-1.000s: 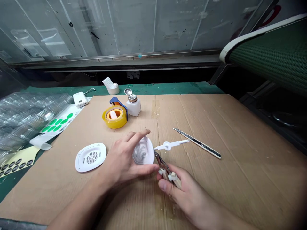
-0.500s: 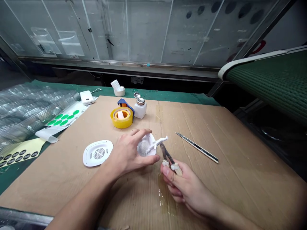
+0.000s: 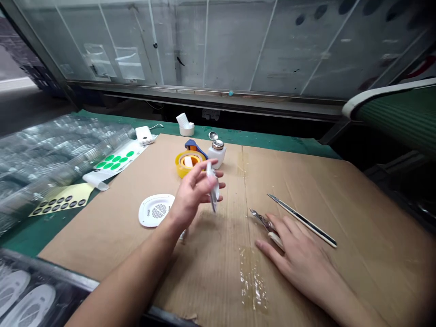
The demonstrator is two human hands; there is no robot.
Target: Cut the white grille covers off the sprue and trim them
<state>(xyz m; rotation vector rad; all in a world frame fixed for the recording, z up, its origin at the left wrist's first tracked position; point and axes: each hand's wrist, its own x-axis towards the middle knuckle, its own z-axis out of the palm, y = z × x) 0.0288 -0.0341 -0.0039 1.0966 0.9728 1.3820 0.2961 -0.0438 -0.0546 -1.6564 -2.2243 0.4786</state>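
A small white plastic perforated cover (image 3: 213,186) is in my left hand (image 3: 189,195), held up on edge above the cardboard between thumb and fingers. Its mesh face is turned mostly out of sight. My right hand (image 3: 299,247) lies low over a pair of cutting pliers (image 3: 264,221), fingers stretched out and thumb apart. The pliers rest on the cardboard, their handles partly covered by the hand. Left of my left hand, a larger white oval grille plate (image 3: 155,210) lies flat. A slim utility knife (image 3: 303,220) lies beyond my right hand.
Cardboard (image 3: 218,268) covers the green table. Behind my left hand stand a yellow tape roll in a dispenser (image 3: 184,170) and a white pump bottle (image 3: 217,156). Sticker sheets (image 3: 64,200) and clear plastic containers (image 3: 61,150) fill the left. White plates lie in a tray (image 3: 85,284) at lower left.
My right hand has lowered the pliers to the cardboard and its fingers have spread. My left hand has lifted and turned the white cover on edge. The view has shifted left.
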